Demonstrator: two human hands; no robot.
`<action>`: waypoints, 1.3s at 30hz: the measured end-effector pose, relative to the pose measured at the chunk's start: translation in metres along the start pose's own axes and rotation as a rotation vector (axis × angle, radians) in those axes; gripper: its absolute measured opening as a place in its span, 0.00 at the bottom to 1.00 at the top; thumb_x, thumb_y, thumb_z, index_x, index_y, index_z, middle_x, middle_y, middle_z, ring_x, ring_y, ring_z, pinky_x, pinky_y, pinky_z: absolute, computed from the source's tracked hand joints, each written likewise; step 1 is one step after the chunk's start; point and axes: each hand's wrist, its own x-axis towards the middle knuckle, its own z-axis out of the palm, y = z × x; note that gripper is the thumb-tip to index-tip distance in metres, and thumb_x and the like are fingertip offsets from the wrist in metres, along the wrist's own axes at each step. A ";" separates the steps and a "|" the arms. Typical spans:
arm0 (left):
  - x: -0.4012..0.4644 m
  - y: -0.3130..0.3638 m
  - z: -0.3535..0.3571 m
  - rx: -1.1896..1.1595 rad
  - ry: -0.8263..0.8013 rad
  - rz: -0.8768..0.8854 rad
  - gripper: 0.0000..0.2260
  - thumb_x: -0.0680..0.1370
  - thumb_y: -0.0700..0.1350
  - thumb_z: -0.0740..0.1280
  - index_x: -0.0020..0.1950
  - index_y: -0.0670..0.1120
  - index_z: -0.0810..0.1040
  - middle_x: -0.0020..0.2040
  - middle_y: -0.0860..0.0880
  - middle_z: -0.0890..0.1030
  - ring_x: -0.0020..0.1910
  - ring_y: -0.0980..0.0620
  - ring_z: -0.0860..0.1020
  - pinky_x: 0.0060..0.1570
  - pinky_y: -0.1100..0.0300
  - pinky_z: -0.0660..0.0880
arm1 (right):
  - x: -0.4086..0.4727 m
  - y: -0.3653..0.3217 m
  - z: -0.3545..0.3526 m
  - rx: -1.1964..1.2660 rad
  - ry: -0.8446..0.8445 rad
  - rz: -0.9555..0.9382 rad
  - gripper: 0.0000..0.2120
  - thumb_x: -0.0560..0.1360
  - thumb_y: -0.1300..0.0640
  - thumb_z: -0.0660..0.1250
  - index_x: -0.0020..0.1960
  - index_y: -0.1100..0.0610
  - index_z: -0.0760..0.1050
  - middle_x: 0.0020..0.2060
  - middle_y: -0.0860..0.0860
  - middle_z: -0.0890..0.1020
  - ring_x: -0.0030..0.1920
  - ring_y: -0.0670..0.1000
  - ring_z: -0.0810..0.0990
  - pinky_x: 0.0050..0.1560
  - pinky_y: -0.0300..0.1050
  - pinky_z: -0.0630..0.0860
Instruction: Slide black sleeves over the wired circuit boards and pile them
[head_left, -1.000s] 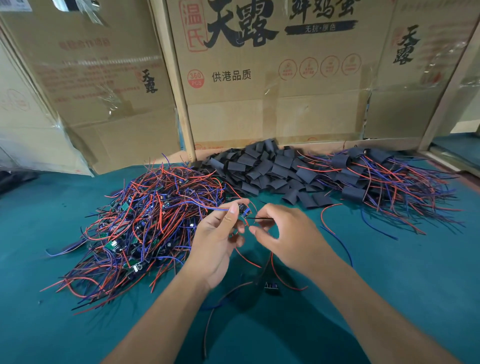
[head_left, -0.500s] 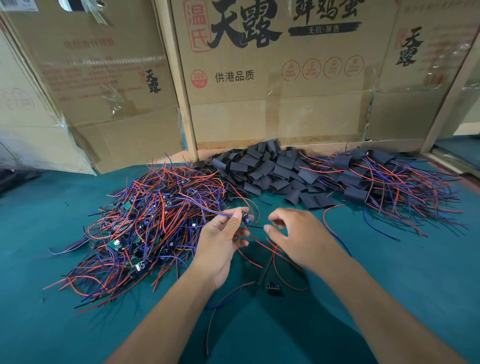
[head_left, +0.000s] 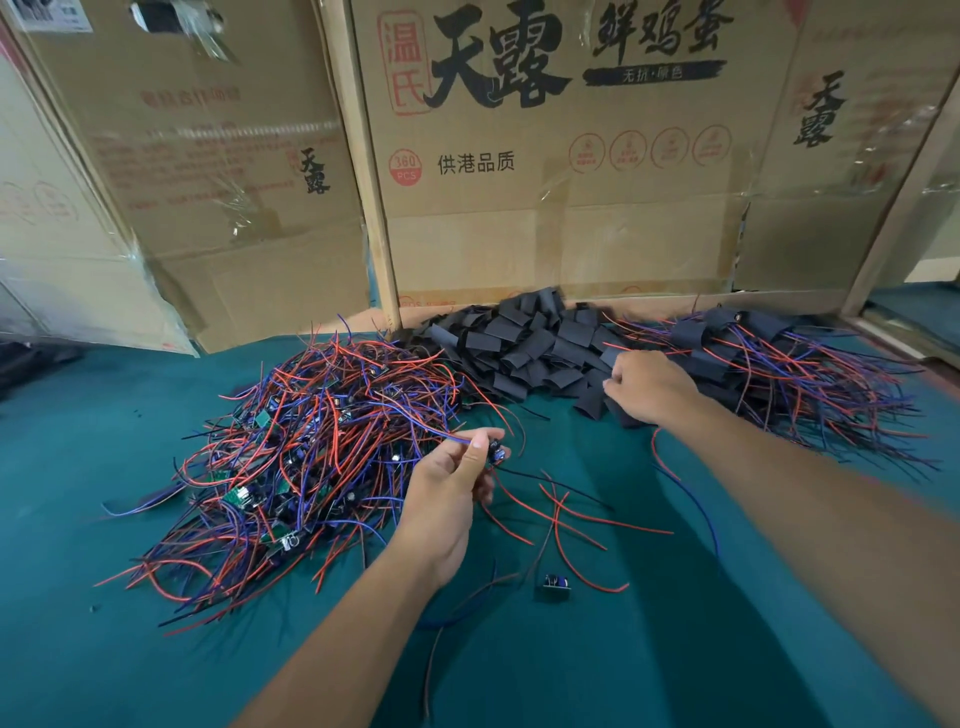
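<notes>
Left hand (head_left: 447, 499) pinches a small wired circuit board (head_left: 497, 451) between thumb and fingers, wires trailing onto the green table (head_left: 104, 649). Right hand (head_left: 649, 384) reaches into the heap of black sleeves (head_left: 524, 343), fingers curled on one; grip unclear. Unsleeved boards pile (head_left: 311, 447) lies left, sleeved pile (head_left: 779, 364) right. A loose board (head_left: 556, 586) lies near. Cardboard boxes (head_left: 545, 182) stand behind.
</notes>
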 end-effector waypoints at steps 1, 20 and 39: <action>0.001 -0.001 0.000 -0.017 -0.003 -0.009 0.11 0.84 0.43 0.60 0.56 0.41 0.81 0.44 0.47 0.80 0.31 0.56 0.70 0.36 0.64 0.69 | 0.005 0.002 0.001 -0.011 -0.005 0.012 0.14 0.80 0.53 0.61 0.40 0.61 0.74 0.36 0.56 0.76 0.43 0.59 0.79 0.38 0.46 0.71; 0.000 -0.003 0.000 0.010 -0.056 0.012 0.08 0.78 0.38 0.69 0.56 0.42 0.82 0.46 0.44 0.81 0.48 0.50 0.76 0.59 0.55 0.72 | 0.004 0.029 -0.002 0.055 -0.141 -0.043 0.20 0.74 0.50 0.67 0.32 0.56 0.60 0.25 0.51 0.64 0.26 0.53 0.65 0.30 0.45 0.57; -0.004 -0.001 0.008 -0.088 -0.046 -0.011 0.10 0.78 0.32 0.67 0.59 0.36 0.77 0.49 0.39 0.84 0.49 0.45 0.82 0.54 0.55 0.79 | -0.182 -0.061 0.013 0.600 0.091 -0.470 0.10 0.78 0.50 0.63 0.44 0.54 0.78 0.35 0.46 0.79 0.36 0.46 0.76 0.40 0.44 0.73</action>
